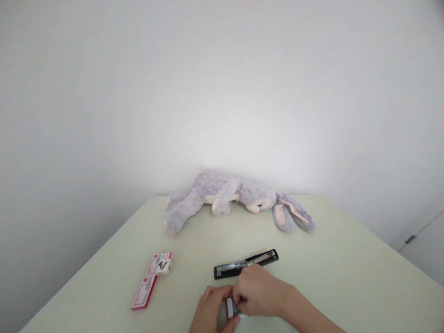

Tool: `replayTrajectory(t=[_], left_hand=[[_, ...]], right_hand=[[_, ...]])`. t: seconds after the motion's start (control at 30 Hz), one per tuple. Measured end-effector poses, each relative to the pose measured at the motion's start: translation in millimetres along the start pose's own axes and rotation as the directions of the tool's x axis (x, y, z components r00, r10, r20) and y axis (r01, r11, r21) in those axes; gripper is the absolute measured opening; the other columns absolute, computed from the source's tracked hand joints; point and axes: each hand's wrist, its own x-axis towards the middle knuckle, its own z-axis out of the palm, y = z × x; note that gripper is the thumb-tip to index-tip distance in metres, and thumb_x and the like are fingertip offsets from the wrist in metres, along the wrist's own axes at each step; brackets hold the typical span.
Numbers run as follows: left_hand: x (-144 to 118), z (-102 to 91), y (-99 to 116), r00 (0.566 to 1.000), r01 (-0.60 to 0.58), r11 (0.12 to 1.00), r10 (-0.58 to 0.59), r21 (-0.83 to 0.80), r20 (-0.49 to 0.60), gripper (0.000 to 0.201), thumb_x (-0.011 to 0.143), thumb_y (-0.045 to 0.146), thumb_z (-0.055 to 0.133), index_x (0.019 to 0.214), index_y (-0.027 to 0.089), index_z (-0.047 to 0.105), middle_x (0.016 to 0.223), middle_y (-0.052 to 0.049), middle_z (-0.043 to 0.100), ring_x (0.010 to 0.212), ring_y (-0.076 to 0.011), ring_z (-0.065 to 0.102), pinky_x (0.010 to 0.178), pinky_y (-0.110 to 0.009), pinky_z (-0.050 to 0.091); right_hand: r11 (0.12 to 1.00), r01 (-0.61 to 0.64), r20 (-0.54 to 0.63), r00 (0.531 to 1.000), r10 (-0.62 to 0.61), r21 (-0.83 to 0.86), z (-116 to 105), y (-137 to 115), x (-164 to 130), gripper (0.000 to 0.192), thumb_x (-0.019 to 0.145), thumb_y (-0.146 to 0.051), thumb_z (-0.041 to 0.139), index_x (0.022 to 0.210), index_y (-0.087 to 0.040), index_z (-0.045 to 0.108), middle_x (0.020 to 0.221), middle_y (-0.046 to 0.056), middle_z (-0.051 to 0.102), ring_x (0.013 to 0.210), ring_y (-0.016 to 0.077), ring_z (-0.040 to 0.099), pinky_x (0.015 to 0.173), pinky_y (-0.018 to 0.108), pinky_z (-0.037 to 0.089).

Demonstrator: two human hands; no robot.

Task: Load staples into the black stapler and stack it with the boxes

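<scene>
My left hand [209, 309] is closed around the left side of a small red-and-white box [230, 308] at the front edge of the view, thumb below and fingers above. My right hand [258, 292] comes in from the right, its fingers pinched together at the box's right side. A bit of something shiny shows by those fingertips, but I cannot make out what they hold. Just beyond my right hand lies a black stapler [231, 267], opened out flat with its metal parts showing.
To the left lie a flat pink-and-white box [144, 292] and a small white box [164, 265] with a stapler-like picture, next to another pink-and-white label. A grey plush rabbit [218, 185] lies on its side along the table's [194, 245] back edge, against the wall.
</scene>
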Motion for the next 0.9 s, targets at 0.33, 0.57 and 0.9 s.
replayTrajectory(t=[0.33, 0.57, 0.9], left_hand=[[1, -2.2, 4, 1.000, -0.010, 1.000, 0.010, 0.008, 0.003, 0.049, 0.070, 0.015, 0.071, 0.119, 0.023, 0.070, 0.113, -0.007, 0.074, 0.107, -0.0269, 0.064, 0.098, -0.039, 0.052], [0, 3.4, -6, 0.999, -0.023, 1.000, 0.024, 0.013, -0.032, 0.057, 0.066, 0.013, 0.072, 0.122, 0.025, 0.069, 0.114, -0.007, 0.075, 0.108, -0.0272, 0.066, 0.099, -0.041, 0.054], [-3, 0.1, -15, 0.990, -0.061, 0.997, 0.067, 0.048, -0.128, 0.045, 0.078, 0.032, 0.073, 0.123, 0.027, 0.070, 0.115, -0.008, 0.073, 0.105, -0.0251, 0.067, 0.092, -0.038, 0.057]], right_hand=[[1.000, 0.021, 0.004, 1.000, -0.021, 0.012, -6, 0, 2, 0.016, 0.074, -0.030, 0.072, 0.086, -0.031, 0.083, 0.072, -0.001, 0.079, 0.070, 0.0189, 0.071, 0.062, 0.026, 0.038], [0.987, -0.037, -0.075, 0.996, 0.050, 0.155, -9, 7, -12, 0.015, 0.074, -0.022, 0.068, 0.085, -0.026, 0.078, 0.074, -0.004, 0.076, 0.067, 0.0136, 0.066, 0.062, 0.022, 0.037], [0.873, -0.292, -0.112, 0.926, 0.360, 0.390, 3, 28, -79, 0.028, 0.080, -0.031, 0.072, 0.107, -0.027, 0.073, 0.084, -0.004, 0.070, 0.073, 0.0149, 0.061, 0.068, 0.023, 0.039]])
